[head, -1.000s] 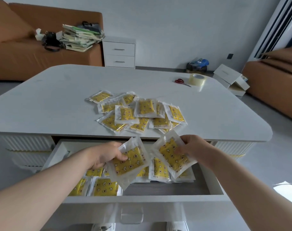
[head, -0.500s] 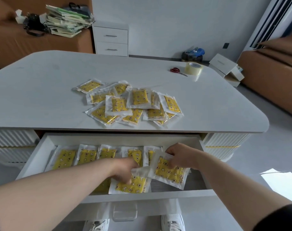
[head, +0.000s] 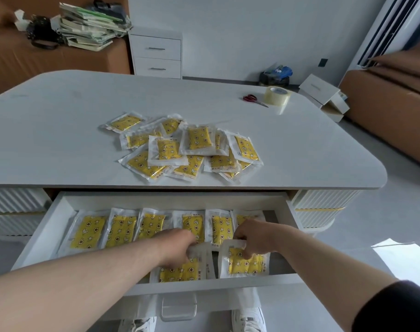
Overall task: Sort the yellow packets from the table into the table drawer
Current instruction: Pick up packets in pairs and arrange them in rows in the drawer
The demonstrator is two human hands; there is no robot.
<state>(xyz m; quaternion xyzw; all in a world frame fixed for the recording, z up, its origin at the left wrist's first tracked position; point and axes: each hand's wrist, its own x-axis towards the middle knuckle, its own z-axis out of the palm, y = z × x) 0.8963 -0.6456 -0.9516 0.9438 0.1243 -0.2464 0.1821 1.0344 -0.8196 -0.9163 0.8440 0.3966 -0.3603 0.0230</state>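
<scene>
Pinching right packet in drawer, right fingers, left fingers gripping left packet, fingertips partly hidden

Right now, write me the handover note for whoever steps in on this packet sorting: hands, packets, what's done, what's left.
Left hand: grips the left packet by its top edge, low at the front of the open drawer.
Right hand: pinches the right packet by its top edge, just beside the other one.
Done: a back row of packets lies side by side in the drawer.
Left: set these two down as the start of a front row, then clear the loose pile on the table.
</scene>
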